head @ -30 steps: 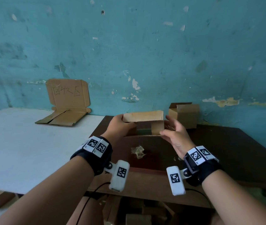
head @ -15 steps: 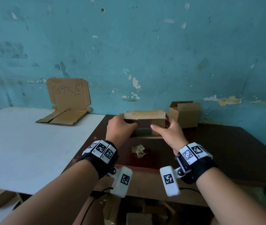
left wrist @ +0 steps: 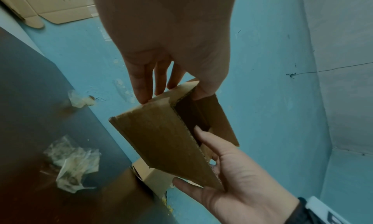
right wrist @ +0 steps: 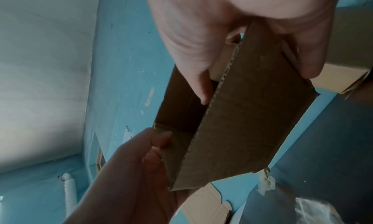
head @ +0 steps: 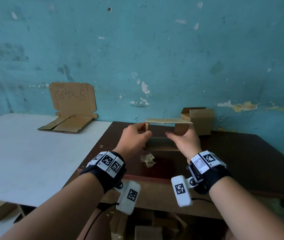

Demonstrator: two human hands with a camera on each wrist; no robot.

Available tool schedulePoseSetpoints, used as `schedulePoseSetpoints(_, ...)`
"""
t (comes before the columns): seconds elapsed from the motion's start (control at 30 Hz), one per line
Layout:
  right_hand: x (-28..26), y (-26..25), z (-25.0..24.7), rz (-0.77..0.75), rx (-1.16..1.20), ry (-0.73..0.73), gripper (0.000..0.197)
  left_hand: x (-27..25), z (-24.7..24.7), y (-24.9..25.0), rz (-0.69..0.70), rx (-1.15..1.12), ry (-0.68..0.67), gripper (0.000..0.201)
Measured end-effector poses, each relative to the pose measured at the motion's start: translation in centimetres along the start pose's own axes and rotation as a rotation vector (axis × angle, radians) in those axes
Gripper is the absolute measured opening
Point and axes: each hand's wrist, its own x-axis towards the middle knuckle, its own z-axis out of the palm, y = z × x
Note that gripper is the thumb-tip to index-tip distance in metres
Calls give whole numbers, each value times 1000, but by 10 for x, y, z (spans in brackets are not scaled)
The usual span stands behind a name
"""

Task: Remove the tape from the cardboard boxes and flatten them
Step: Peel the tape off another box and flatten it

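I hold a small open cardboard box (head: 169,121) just above the dark table (head: 241,153), its opening towards me. My left hand (head: 143,134) pinches the left end, thumb (left wrist: 206,90) inside and fingers (left wrist: 145,87) outside. On the right end, my right hand (head: 177,135) grips with its thumb (right wrist: 195,71) inside the box (right wrist: 242,123) and its fingers (right wrist: 308,59) around the outer wall. A crumpled wad of clear tape (head: 147,159) lies on the table below the box. A second open cardboard box (head: 198,118) stands behind, against the wall.
A white table (head: 25,153) adjoins on the left. It carries flattened cardboard (head: 65,126) and an upright cardboard sheet with writing (head: 72,97) leaning on the blue wall. More cardboard (head: 146,231) sits under the dark table. A small tape scrap (left wrist: 78,98) lies by the wall.
Both hands have raised and turned the box, so its top panel is now seen edge-on and its inside faces me. The hands shifted to pinch its two ends.
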Motion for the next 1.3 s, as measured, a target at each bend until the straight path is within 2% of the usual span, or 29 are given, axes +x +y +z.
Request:
schedulePoseSetpoints(0.37,-4,-7,-2,34,-171,37,41,0,-2,-3,21,-2,-31,25)
schedulePoseSetpoints(0.47,-6,-6,-2,55,-179,19,38,0,-3,-3,23,-8,-45,15)
schedulePoseSetpoints(0.57,-8,-5,-4,47,-132,-33,41,3,-4,-6,22,-8,-23,23)
schedulePoseSetpoints(0.67,-10,-6,-6,31,-52,-106,65,7,-5,-11,-24,-31,-31,12)
schedulePoseSetpoints(0.77,-12,-8,-8,39,57,-177,74,8,-7,-15,-69,-62,-13,19)
schedulePoseSetpoints(0.93,-16,-13,-9,15,171,-213,76,8,-8,-20,-96,-106,-22,29)
schedulePoseSetpoints(1.03,-15,-10,-7,51,254,-213,78,5,-7,-15,-86,-168,-84,36)
schedulePoseSetpoints(1.13,-15,-6,-9,81,366,-220,69,4,-10,-12,-111,-264,-112,63)
schedulePoseSetpoints(1.27,-16,-1,-10,149,603,-261,66,13,-16,-15,-258,-354,55,42)
schedulePoseSetpoints(1.3,-17,0,-10,168,685,-284,64,16,-17,-19,-291,-367,66,43)
